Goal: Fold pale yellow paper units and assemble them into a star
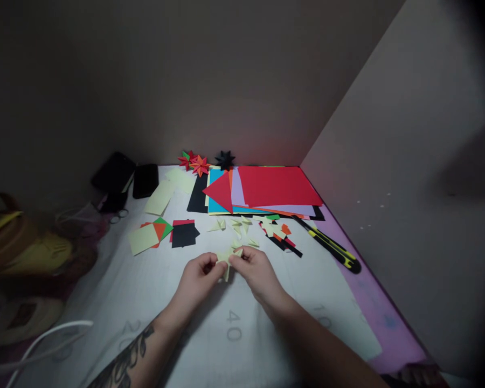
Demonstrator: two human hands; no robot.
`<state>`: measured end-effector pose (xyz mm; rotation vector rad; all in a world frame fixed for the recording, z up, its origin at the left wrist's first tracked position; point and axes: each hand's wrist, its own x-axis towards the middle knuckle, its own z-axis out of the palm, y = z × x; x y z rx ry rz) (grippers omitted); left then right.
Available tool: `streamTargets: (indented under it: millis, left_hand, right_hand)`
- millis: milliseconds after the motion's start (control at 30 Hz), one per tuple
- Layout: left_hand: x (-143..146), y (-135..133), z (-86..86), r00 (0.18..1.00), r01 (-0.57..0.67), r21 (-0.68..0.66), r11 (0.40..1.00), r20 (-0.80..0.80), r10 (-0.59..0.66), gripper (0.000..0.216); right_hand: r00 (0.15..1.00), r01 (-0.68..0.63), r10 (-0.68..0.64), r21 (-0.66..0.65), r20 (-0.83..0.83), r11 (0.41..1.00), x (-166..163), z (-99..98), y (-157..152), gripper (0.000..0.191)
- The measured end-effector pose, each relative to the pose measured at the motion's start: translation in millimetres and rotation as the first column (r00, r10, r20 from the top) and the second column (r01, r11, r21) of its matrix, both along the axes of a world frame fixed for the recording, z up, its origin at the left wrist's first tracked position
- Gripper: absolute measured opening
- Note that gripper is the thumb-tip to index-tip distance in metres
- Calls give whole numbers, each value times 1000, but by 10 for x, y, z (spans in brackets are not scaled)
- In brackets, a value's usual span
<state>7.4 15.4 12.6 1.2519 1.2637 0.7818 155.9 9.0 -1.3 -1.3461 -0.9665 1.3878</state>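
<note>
Fingers of my left hand and right hand are pinching pale folded paper, nearer me than loose folded pieces; being likely light and crushable, it's calling for gentle edge holds.

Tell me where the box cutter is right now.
In the head view, the box cutter lies on the right, beyond the right hand and beside the paper scraps, its tip near the stacked sheets.

Left hand and right hand pinch one pale fold; similar folds just beyond; cutter to the right; sheets behind; stars near wall.
</note>
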Motion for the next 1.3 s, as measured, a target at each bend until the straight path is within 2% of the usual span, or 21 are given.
streamTargets:
  millis: [167, 300, 367, 400, 467, 567, 667, 733, 800, 833, 933, 1067, 1167, 1300]
  left_hand:
    - [3, -7, 39, 998, -21, 18, 1000, -63, 22, 28]
    - [4, -18, 21, 997, 14, 34, 999, -74, -12, 24]
    - [-6, -23, -6, 995, 38, 64, 997, -96, -32, 19]
    - [-15, -20, -17, 993, 39, 83, 996, -116, -29, 18]
    - [-41, 11, -21, 987, 8, 118, 993, -159, 11, 18]
    - [-66, 149, 39, 968, -29, 189, 982, -238, 75, 20]
    - [-23, 409, 140, 899, 75, 335, 939, -430, 82, 20]
    - [52, 621, 183, 801, 154, 404, 902, -585, 125, 18]
    - [146, 823, 179, 716, 200, 373, 906, -687, 125, 16]
    - [190, 911, 158, 710, 201, 349, 915, -696, 109, 12]
    - [267, 1093, 61, 716, 185, 274, 944, -695, 61, 8]
    - [211, 1149, 4, 782, 166, 205, 965, -623, -2, 17]
    - [118, 1043, 89, 854, 190, 179, 965, -515, -73, 12]
    - [37, 700, 251, 931, 149, 192, 970, -356, -73, 22]
  right_hand:
    - [999, -32, 33, 19, -35, 999, -23, 8, -22, 19]
    - [1000, -4, 3, 31, 24, 1000, 32, 43, 4, 19]
    - [997, 77, -78, 52, -2, 996, 147, 74, 58, 18]
    - [986, 162, -159, 54, -52, 985, 225, 92, 94, 18]
    - [925, 361, -345, 87, -158, 929, 395, 127, 173, 22]
    - [826, 518, -491, 29, -276, 855, 591, 158, 271, 26]
    - [800, 513, -499, -51, -333, 857, 637, 153, 306, 29]
    - [836, 450, -439, -45, -331, 892, 604, 135, 303, 29]
    - [866, 389, -377, -33, -328, 921, 560, 118, 294, 30]
    - [875, 366, -355, -29, -328, 930, 542, 113, 290, 31]
    - [876, 343, -335, -41, -349, 939, 519, 121, 285, 32]
    - [818, 350, -381, -152, -430, 924, 517, 175, 279, 31]
    - [823, 344, -379, -161, -422, 925, 486, 202, 259, 29]
    - [910, 323, -320, -34, -265, 946, 390, 165, 194, 26]
